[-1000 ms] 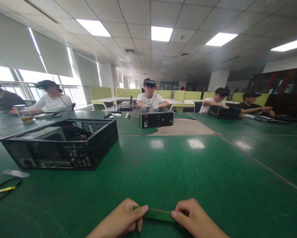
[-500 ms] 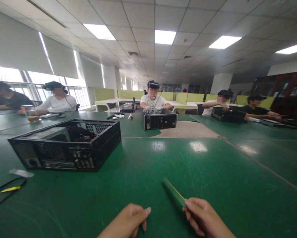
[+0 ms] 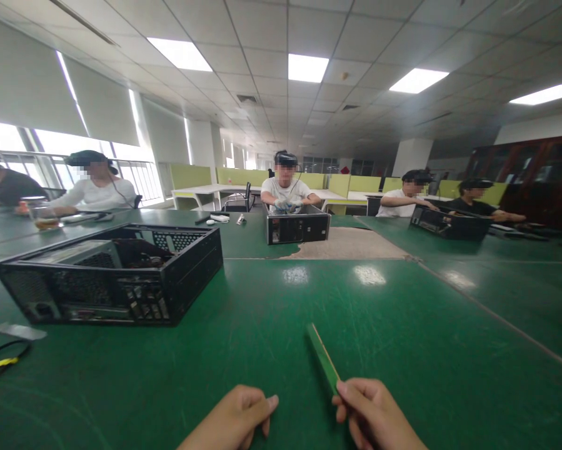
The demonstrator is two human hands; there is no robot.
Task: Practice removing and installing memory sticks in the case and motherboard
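Observation:
My right hand (image 3: 372,409) pinches a RAM stick (image 3: 325,357), a thin green board with a gold-coloured edge, between thumb and fingers. The board points away from me, tilted to the left, with its far end free over the table. To the left, my left hand (image 3: 243,415) hovers low near the table's front, fingers curled in and thumb laid forward. Nothing shows in it. Further left on the green table (image 3: 262,300) lies an open black computer case (image 3: 107,275) on its side, its back panel facing me and a metal power supply inside.
A black cable (image 3: 9,356) with a yellow tag and a clear strip (image 3: 20,331) lie at the left edge. Across the table, a gloved person (image 3: 285,190) works in another case (image 3: 299,228). Other people sit on both sides. A glass (image 3: 45,215) stands far left.
The whole view has shifted slightly, so the near case appears further left. The RAM stick is turned to a somewhat steeper angle. On the right, a co-worker's case sits further right.

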